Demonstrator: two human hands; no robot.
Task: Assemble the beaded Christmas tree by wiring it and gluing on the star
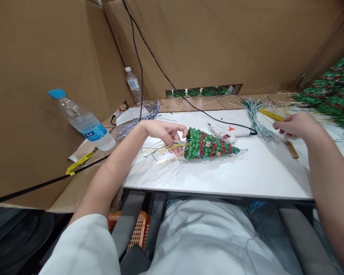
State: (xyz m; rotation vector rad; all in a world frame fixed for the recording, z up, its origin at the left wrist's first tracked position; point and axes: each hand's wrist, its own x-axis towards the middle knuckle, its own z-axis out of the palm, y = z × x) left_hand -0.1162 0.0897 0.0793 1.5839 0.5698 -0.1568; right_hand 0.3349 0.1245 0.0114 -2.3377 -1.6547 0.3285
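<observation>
A small green beaded Christmas tree [210, 145] with red garlands lies on its side on the white board [246, 172]. My left hand [166, 133] is closed on the tree's wide base, where loose yellow and white wires [157, 151] trail out to the left. My right hand [296, 124] rests at the board's far right, fingers curled by a bundle of green-white wires [256, 118]; something red shows under the fingers, and I cannot make out what they hold. A brown stick [291, 149] lies just below that hand. A white glue gun [226, 132] lies behind the tree.
Two water bottles stand at left, one near [84, 122], one far [132, 84]. Black cables [149, 53] hang from above to the glue gun. Finished beaded trees are piled at far right [332, 95] and behind a slot in the cardboard wall [200, 91]. An orange basket [137, 229] sits below.
</observation>
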